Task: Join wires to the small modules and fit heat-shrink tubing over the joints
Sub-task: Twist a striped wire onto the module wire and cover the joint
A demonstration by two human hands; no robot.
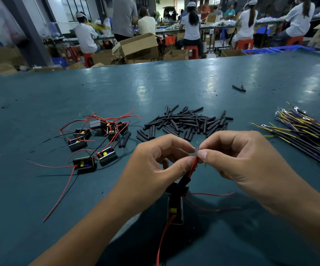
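My left hand (155, 164) and my right hand (237, 162) meet above the green table (40, 189). Both pinch the bare ends of thin wires (196, 151) between thumb and forefinger. A red wire (193, 166) and a black heat-shrink tube (184, 181) run down from the pinch to a small black module (175, 208) with a yellow part, which hangs below my hands. Several more modules with red wires (96, 143) lie to the left. A pile of black tubing pieces (186, 122) lies just beyond my hands.
A bundle of black, yellow and purple wires with ring terminals (306, 131) lies at the right. Two stray tubing pieces (239, 88) lie farther back. Beyond the table's far edge are cardboard boxes (136, 47) and seated people at other benches.
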